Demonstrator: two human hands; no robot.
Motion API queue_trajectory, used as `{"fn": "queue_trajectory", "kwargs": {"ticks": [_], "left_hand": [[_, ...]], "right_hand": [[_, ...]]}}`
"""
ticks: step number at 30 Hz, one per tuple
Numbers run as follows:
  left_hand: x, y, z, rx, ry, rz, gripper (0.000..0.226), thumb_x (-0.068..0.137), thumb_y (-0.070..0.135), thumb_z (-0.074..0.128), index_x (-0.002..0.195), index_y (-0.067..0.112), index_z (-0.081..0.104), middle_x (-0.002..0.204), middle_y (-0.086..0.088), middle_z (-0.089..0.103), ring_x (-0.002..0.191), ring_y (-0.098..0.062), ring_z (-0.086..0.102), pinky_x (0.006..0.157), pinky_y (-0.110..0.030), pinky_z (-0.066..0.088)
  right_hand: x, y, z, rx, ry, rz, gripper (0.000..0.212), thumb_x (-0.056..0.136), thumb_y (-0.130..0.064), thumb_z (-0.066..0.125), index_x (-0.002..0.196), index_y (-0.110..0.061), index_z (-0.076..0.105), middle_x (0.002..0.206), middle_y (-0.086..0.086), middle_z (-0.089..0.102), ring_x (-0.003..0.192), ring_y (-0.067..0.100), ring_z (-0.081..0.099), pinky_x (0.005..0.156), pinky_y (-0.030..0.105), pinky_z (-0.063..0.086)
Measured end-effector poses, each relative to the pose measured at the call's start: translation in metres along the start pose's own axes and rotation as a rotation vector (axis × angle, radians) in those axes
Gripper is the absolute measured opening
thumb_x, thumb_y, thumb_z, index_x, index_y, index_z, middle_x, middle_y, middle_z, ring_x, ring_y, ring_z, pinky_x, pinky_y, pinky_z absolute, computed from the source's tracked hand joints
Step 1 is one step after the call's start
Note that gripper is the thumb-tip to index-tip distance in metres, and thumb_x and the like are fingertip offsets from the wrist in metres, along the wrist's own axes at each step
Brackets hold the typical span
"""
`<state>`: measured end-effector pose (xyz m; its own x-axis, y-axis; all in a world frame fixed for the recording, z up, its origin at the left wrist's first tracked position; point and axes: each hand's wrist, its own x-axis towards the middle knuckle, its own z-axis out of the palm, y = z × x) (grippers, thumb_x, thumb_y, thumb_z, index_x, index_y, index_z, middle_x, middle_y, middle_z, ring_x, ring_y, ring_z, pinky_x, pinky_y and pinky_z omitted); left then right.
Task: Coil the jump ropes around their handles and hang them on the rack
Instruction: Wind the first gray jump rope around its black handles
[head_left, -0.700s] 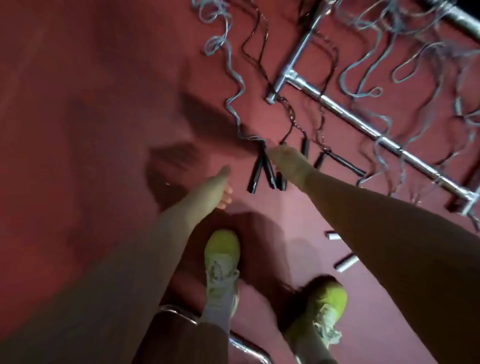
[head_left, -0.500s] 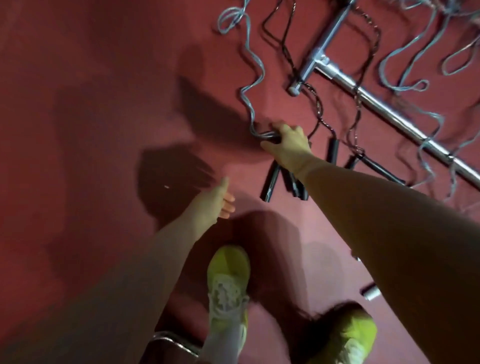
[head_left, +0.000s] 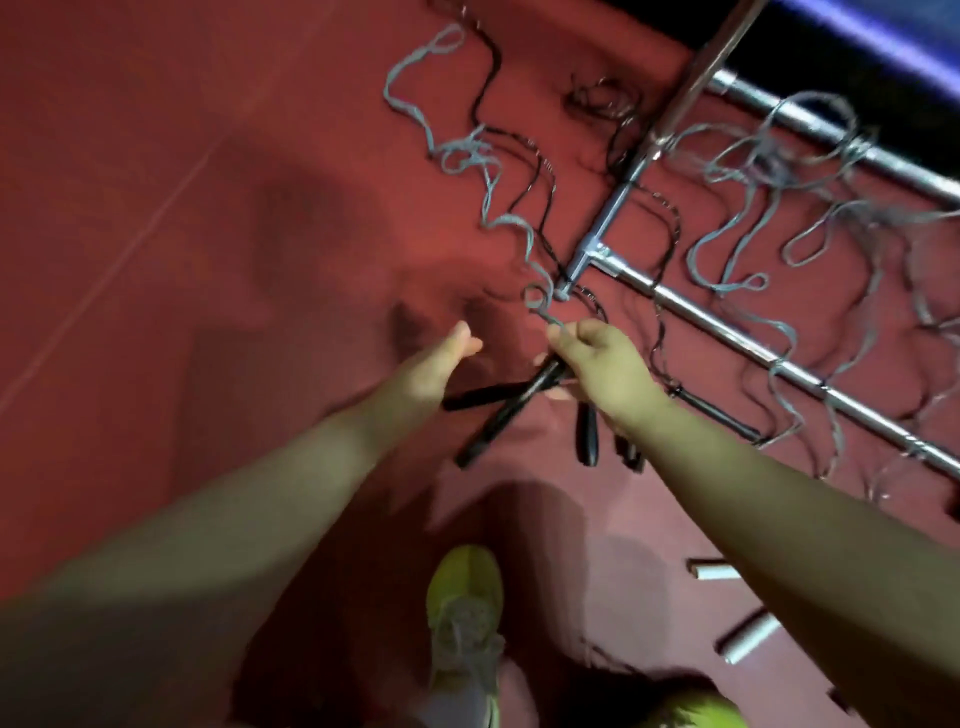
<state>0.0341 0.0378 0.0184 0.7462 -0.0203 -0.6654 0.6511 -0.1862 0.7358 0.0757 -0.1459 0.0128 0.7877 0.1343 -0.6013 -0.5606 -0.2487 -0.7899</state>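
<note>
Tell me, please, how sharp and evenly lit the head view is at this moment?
Head view: dim and red-tinted; forearms and left hand smeared by motion blur; the right hand gripping a black handle is softer than the chrome rack, which glints; dark shadows fall on the red floor; wide-angle bending at the edges.

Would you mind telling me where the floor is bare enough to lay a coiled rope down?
The red floor left of the left hand and the grey rope is bare. A smaller patch lies between the yellow shoe and the silver tubes. It is crowded around the chrome rack, where ropes tangle, and beside the right hand gripping black handles.
</note>
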Motion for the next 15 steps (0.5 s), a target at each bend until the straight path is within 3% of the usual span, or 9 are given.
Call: {"fn": "queue_trajectory", "kwargs": {"ticks": [3, 6, 9, 11, 13, 15], "left_hand": [[-0.042, 0.034, 0.007, 0.070, -0.149, 0.032, 0.046, 0.085, 0.066, 0.040, 0.102, 0.030, 0.063, 0.119, 0.009, 0.060, 0.111, -0.005, 0.053, 0.105, -0.028, 0.035], [-0.118, 0.055, 0.011, 0.143, -0.267, 0.152, 0.023, 0.086, 0.044, 0.060, 0.089, 0.021, 0.063, 0.087, 0.008, 0.067, 0.084, -0.010, 0.057, 0.087, -0.029, 0.043], [-0.199, 0.073, 0.013, 0.111, -0.332, 0.172, 0.010, 0.092, 0.018, 0.057, 0.082, 0.014, 0.057, 0.065, 0.001, 0.064, 0.060, -0.011, 0.059, 0.059, -0.020, 0.047], [-0.258, 0.082, 0.014, 0.098, -0.372, 0.118, 0.010, 0.092, 0.015, 0.056, 0.083, 0.011, 0.056, 0.057, 0.000, 0.063, 0.049, -0.010, 0.060, 0.050, -0.020, 0.049], [-0.305, 0.086, 0.015, 0.160, -0.457, 0.080, 0.012, 0.094, 0.016, 0.053, 0.082, 0.012, 0.055, 0.054, 0.002, 0.062, 0.046, -0.011, 0.059, 0.050, -0.024, 0.049], [-0.332, 0.090, 0.017, 0.133, -0.517, 0.076, 0.015, 0.096, 0.014, 0.049, 0.081, 0.011, 0.053, 0.054, 0.001, 0.059, 0.044, -0.011, 0.057, 0.048, -0.025, 0.051]], "right_hand": [[-0.058, -0.043, -0.003, 0.184, 0.055, -0.061, 0.027, 0.097, -0.022, 0.052, 0.073, -0.011, 0.050, 0.066, 0.008, 0.058, 0.047, 0.010, 0.057, 0.046, 0.025, 0.051], [-0.135, -0.076, -0.001, 0.181, 0.112, -0.137, 0.026, 0.096, -0.027, 0.055, 0.074, -0.012, 0.052, 0.064, 0.006, 0.057, 0.051, 0.013, 0.056, 0.046, 0.025, 0.051], [-0.215, -0.097, 0.007, 0.283, 0.103, -0.169, 0.025, 0.096, -0.028, 0.054, 0.076, -0.012, 0.051, 0.062, 0.005, 0.055, 0.054, 0.016, 0.054, 0.046, 0.025, 0.051], [-0.276, -0.105, 0.016, 0.346, 0.048, -0.141, 0.022, 0.097, -0.027, 0.052, 0.082, -0.010, 0.052, 0.060, 0.004, 0.054, 0.053, 0.015, 0.055, 0.049, 0.026, 0.053], [-0.320, -0.104, 0.022, 0.267, 0.023, -0.147, 0.022, 0.097, -0.029, 0.051, 0.092, -0.008, 0.055, 0.061, 0.005, 0.052, 0.051, 0.014, 0.053, 0.049, 0.024, 0.052], [-0.341, -0.106, 0.015, 0.024, 0.113, -0.222, 0.028, 0.097, -0.038, 0.049, 0.090, -0.011, 0.053, 0.066, 0.003, 0.052, 0.050, 0.014, 0.053, 0.050, 0.023, 0.046]]}}
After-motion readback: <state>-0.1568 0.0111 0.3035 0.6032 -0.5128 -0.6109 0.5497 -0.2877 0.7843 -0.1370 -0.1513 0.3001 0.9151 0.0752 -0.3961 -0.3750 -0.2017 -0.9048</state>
